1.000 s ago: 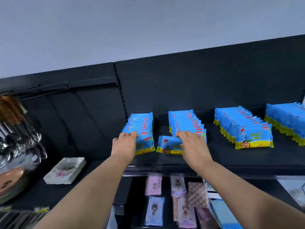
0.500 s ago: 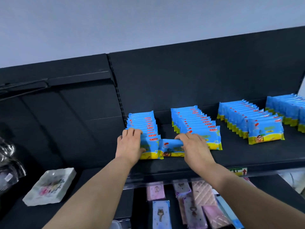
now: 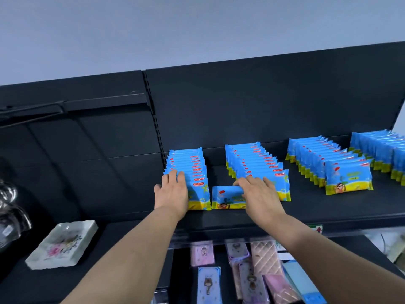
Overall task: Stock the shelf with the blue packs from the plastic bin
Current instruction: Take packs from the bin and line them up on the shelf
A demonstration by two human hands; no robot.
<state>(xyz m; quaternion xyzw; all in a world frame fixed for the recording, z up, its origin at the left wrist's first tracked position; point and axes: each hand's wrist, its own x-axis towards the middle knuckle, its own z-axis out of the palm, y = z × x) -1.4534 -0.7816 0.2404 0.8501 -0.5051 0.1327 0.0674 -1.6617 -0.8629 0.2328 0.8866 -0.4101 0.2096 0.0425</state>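
Gripping loose pack (image 3: 225,199), right hand (image 3: 260,194), left hand (image 3: 173,191) pressing row (image 3: 189,163)

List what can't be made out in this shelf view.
Plastic bin: nowhere in the head view.
Far-right row of packs: cut off by the right edge.
Loose pack: right end under the right hand, whose thumb is hidden, so the grip is unclear.
Left row's front pack: partly covered by the left hand.
Print on the packs: too small.
Shiny objects, left edge: blurred, cut off.

shop, black shelf (image 3: 317,207), rows of packs (image 3: 256,165)
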